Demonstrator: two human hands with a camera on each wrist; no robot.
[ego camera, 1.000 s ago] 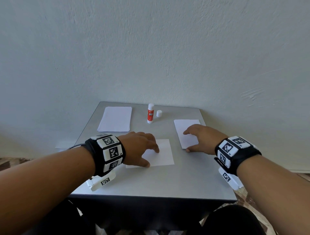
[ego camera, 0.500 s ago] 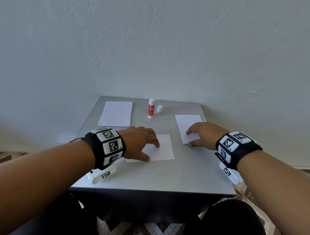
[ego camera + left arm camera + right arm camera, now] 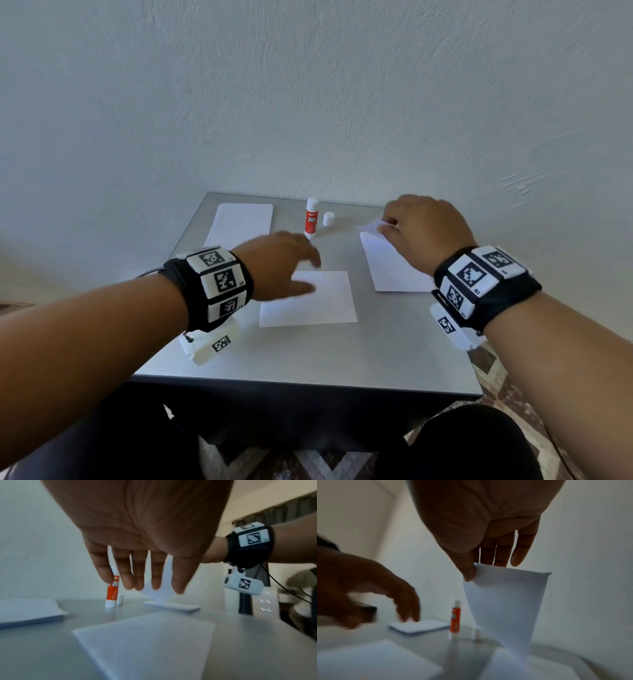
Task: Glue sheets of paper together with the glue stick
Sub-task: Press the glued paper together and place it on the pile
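right hand (image 3: pixel 424 236) up, sheet (image 3: pixel 505 608) lifted

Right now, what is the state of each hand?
Left hand: open, holding nothing, above the middle sheet.
Right hand: pinching a lifted sheet.

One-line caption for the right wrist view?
Right hand pinches a paper sheet lifted above the table, uncapped glue stick behind.

On the glue stick (image 3: pixel 311 219), which stands upright in the upper middle of the head frame, the orange label carries the white words "GLUE STICK" in two lines. Above them is a small brand name, too small to read. The wrist bands (image 3: pixel 219 284) in the lower left and right of the frame carry black-and-white square code markers with tiny characters beside them, not readable
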